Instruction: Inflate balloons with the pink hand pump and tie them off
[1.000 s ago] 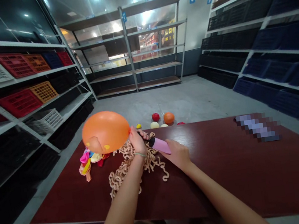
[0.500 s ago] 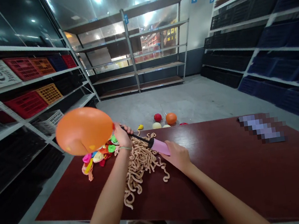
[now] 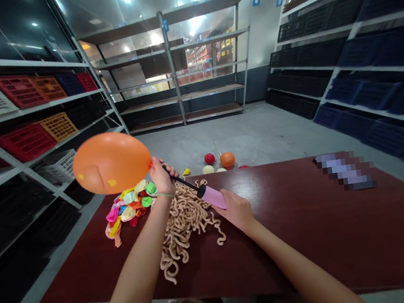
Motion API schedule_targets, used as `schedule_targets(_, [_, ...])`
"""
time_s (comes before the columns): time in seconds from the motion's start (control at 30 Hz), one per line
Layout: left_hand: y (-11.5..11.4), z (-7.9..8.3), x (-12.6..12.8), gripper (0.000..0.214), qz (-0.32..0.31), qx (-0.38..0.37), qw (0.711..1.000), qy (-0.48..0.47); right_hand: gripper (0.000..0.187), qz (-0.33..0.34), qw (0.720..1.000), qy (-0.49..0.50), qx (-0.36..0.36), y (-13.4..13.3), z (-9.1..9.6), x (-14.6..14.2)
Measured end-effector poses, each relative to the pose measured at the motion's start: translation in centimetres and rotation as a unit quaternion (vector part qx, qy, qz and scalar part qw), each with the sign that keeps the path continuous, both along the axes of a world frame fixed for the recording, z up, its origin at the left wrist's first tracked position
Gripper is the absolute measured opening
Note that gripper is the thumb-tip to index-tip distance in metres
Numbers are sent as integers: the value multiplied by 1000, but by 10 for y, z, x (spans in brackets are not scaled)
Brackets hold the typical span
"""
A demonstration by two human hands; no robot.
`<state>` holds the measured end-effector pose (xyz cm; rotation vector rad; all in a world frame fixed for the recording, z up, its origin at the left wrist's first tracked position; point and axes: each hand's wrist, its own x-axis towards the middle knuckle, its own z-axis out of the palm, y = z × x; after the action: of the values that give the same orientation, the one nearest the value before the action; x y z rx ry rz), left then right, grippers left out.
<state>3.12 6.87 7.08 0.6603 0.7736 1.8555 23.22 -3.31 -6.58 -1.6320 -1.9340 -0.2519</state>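
An inflated orange balloon [image 3: 111, 161] stands out to the left from my left hand [image 3: 162, 177], whose fingers are closed around its neck and the tip end of a balloon pump. My right hand [image 3: 236, 209] grips the pink barrel of that balloon pump [image 3: 214, 197], and its black rod shows between my hands. Below lies a pile of beige, curly, rope-like strands [image 3: 185, 219] on the table. Left of the pile is a heap of deflated balloons [image 3: 129, 207] in several colours, partly behind my left forearm.
The dark red table [image 3: 297, 238] carries a pixelated flat object [image 3: 343, 171] at its right. Beyond the far edge, inflated balloons, including an orange one [image 3: 227, 159], lie on the floor. Shelves with crates [image 3: 27, 141] stand left and right; a metal rack [image 3: 176, 75] is at the back.
The orange balloon has risen slightly and turned, uncovering more of the deflated balloons. The whole view has shifted a little. Both hands keep their grip on the pump.
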Motion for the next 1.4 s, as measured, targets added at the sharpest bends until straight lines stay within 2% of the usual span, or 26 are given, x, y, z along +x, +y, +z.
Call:
schedule_targets(0.07, [6, 7, -6, 36, 40, 2, 999, 1, 42, -2, 1000, 1, -1, 2, 0, 0])
schedule_targets(0.17, [2, -4, 11, 34, 66, -7, 998, 1, 39, -15, 1000, -1, 0, 3, 0, 1])
schedule_targets(0.3, [-18, -39, 55, 40, 4, -28, 1000, -2, 39, -32, 999, -5, 4, 2, 0, 3])
schedule_targets(0.4, [-26, -49, 67, 45, -47, -40, 998, 3, 40, -25, 1000, -9, 5, 1, -1, 3])
schedule_targets(0.47, [-23, -41, 58, 45, -66, -38, 997, 18, 42, -13, 1000, -9, 1, -1, -1, 3])
schedule_targets(0.57, [-7, -11, 28, 40, -61, -20, 997, 39, 45, 0, 1000, 3, -6, -1, -1, 1])
schedule_targets(0.67, [8, 14, 1, 34, -18, -7, 999, 40, 44, 0, 1000, 15, -5, 0, 0, 0])
schedule_targets(0.73, [12, 17, -5, 34, 21, -7, 999, 30, 40, -5, 1000, 12, -2, 1, 0, 0])
schedule_targets(0.8, [10, 6, 3, 37, 52, -17, 998, 15, 37, -14, 1000, 6, 1, 3, 0, 0])
schedule_targets(0.87, [2, -14, 21, 40, 50, -27, 998, 6, 36, -23, 1000, 3, 4, 4, 0, 1])
schedule_targets(0.97, [-17, -43, 52, 41, 4, -27, 1000, 11, 36, -25, 1000, 3, 5, 3, 0, 3])
schedule_targets(1.07, [-28, -52, 62, 41, -38, -21, 999, 28, 39, -10, 1000, 2, 2, 0, 0, 3])
schedule_targets(1.13, [-25, -44, 51, 41, -52, -13, 998, 43, 41, 2, 1000, 3, 2, -2, 0, 3])
schedule_targets(1.3, [0, 0, -4, 40, -20, -9, 999, 47, 41, 12, 1000, 15, 1, -1, 0, 1])
schedule_targets(1.37, [8, 7, -15, 40, 6, -7, 999, 32, 40, 11, 1000, 14, 2, 1, 0, 1])
schedule_targets(1.4, [9, 6, -16, 39, 22, -9, 1000, 20, 39, 9, 1000, 11, 4, 2, -1, 2])
